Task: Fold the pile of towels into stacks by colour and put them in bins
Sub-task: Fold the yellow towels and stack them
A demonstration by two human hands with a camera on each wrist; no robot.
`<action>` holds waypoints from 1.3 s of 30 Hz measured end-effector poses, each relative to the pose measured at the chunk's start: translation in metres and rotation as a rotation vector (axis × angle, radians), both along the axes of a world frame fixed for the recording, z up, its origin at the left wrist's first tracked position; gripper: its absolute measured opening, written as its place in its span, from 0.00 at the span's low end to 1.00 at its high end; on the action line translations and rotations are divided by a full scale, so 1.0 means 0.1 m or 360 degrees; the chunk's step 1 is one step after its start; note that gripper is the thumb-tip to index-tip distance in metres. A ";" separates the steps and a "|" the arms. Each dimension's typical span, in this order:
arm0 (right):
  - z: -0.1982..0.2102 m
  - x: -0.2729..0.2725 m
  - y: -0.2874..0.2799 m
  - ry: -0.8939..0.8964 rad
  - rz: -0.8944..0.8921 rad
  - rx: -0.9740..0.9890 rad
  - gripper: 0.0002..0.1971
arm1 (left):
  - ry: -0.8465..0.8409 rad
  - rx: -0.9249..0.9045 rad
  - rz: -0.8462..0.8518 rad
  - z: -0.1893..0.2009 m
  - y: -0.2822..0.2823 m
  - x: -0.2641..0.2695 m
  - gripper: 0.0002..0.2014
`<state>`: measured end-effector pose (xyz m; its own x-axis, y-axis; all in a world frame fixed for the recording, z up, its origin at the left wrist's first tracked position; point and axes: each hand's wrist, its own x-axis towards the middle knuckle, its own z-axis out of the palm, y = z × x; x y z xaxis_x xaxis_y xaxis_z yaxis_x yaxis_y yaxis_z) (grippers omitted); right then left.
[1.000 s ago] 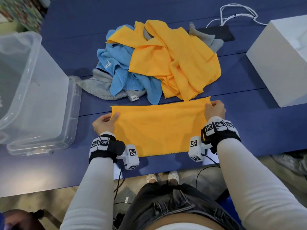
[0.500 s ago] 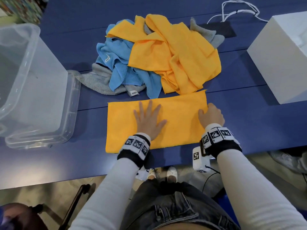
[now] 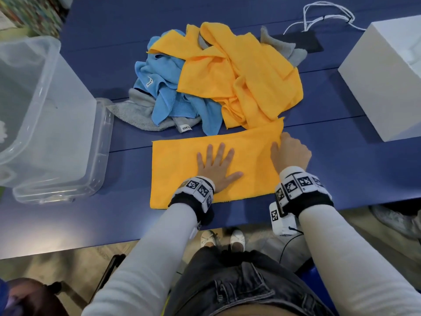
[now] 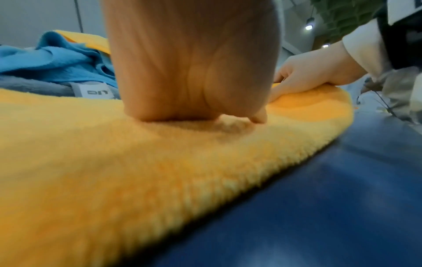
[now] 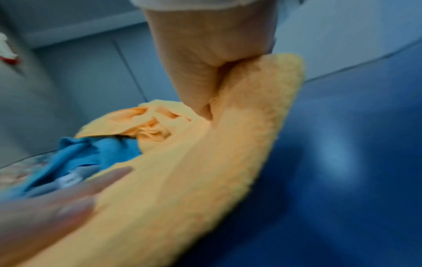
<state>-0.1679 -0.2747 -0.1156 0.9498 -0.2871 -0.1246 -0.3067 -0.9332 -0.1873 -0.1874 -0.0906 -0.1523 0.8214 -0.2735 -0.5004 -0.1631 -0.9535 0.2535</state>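
I have the towel (image 3: 182,169) lying as a flat orange strip on the table (image 3: 341,169), just in front of the pile (image 3: 216,80). My left hand (image 3: 216,166) lies spread, palm down, at the strip's middle. My right hand (image 3: 292,153) pinches the strip's right end, thumb on top, the edge slightly raised, as the right wrist view confirms.

Risks, as I judge them:

1. Slip at the anchor. If the left palm presses too lightly while the right end comes across, the whole strip drags left and the fold lands skewed.
2. Layer separation. The strip looks doubled; a pinch that catches only the top layer would peel it open rather than fold it.
3. Snag on the pile. The far right corner touches the orange cloth of the pile; lifting there may pull a loose towel along.
4. Uneven edges. Without alignment, the stack may not sit square in the bin (image 3: 41,115).
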 end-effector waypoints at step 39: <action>-0.45 -0.16 0.92 0.0399 0.1032 0.0009 0.31 | -0.0791 -0.0368 0.0360 0.09 0.61 0.08 0.20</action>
<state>-0.1842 -0.1826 -0.1608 0.8718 0.3300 -0.3621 0.2780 -0.9418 -0.1890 -0.1798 -0.0296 -0.1434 0.9927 -0.1205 0.0108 -0.1145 -0.9075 0.4041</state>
